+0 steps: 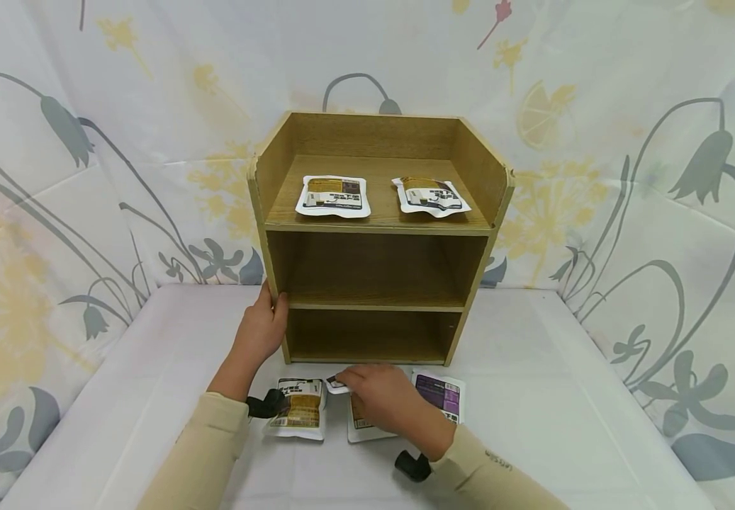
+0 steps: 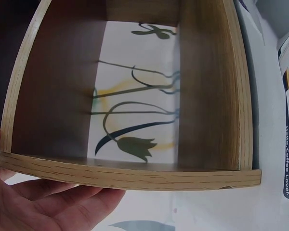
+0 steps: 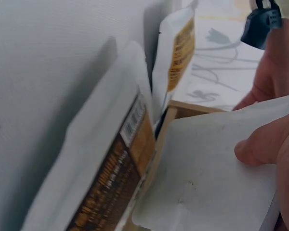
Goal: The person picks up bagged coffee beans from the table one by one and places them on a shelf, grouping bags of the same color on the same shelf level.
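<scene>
My left hand [image 1: 260,327] grips the left side panel of a small wooden shelf [image 1: 361,308]. In the left wrist view, its fingers [image 2: 82,204] lie along the outer face of the panel. My right hand [image 1: 381,400] holds a white coffee pouch [image 3: 207,168] in front of the shelf's base, with the thumb on its plain white face. Only a small printed corner of this pouch shows in the head view. On the table nearby lie a brown-printed pouch [image 1: 300,411], another pouch [image 1: 367,429] partly under my right hand, and a purple-printed pouch [image 1: 442,395].
Two more pouches lie on the shelf's top board, one at the left [image 1: 333,197] and one at the right [image 1: 432,197]. A white cloth [image 1: 552,397] covers the table. Behind the shelf hangs a flower-patterned curtain [image 1: 169,106].
</scene>
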### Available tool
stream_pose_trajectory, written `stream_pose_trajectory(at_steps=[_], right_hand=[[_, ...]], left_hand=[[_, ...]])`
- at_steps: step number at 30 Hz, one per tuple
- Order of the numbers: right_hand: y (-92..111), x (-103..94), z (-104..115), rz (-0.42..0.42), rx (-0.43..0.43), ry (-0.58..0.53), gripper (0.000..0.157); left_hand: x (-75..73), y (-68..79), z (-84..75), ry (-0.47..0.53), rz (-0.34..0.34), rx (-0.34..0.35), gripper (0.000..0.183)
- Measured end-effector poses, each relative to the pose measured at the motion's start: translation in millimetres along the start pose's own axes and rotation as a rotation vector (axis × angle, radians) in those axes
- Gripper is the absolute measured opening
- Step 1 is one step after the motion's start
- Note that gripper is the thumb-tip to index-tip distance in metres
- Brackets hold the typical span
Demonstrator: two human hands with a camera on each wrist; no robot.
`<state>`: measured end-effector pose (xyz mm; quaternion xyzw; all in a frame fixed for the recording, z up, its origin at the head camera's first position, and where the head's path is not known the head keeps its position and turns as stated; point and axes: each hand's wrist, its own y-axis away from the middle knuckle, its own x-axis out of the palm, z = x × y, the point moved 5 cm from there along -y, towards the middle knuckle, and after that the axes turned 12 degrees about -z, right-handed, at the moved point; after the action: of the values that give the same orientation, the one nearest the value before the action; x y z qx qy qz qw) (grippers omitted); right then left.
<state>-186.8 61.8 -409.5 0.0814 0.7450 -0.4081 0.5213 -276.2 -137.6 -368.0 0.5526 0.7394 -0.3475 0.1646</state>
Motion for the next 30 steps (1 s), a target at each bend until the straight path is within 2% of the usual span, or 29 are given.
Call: stream_pose_trajectory(at_steps=[17,30], right_hand=[[-10,-34.5,-1,-0.095,0.000,-0.064,0.031],[-18,-60.9,-2,-0.217,-0.011,-0.088,0.032]], left_hand=[[0.9,-1.9,1.6,-0.009,-0.010,0.008,0.057],[1.1,-1.0,1.6,-0.010,-0.016,0.012,0.057]])
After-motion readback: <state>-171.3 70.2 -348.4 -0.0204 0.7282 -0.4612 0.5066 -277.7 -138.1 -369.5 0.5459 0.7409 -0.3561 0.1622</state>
